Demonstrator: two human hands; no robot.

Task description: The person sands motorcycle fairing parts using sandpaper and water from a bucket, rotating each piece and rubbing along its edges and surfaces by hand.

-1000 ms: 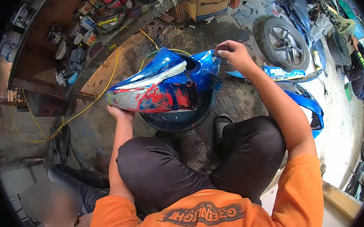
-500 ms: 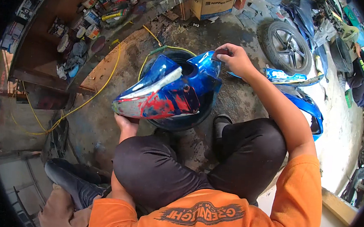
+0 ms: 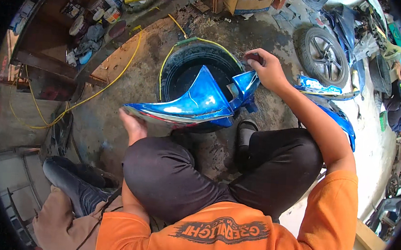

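A glossy blue motorcycle fairing panel lies tilted over the near part of a black bucket holding dark water. Its blue side faces up, and only a strip of its pale and red side shows along the lower edge. My left hand grips the panel's pointed left end from below, some fingers hidden under it. At the panel's right end, my right hand pinches a small dark red-brown piece of sandpaper. That hand's lower edge is against or very near the blue tip; contact is hard to tell.
A yellow hose runs over the wet floor at the left. Paint cans crowd a shelf at the far left. A wheel and more blue panels lie at the right. Another person is at the far right; someone's leg shows at lower left.
The panel has been turned over toward me, so its patchy red and grey side now faces mostly away and the bucket's water shows. Both hands keep their holds; the right has shifted slightly right.
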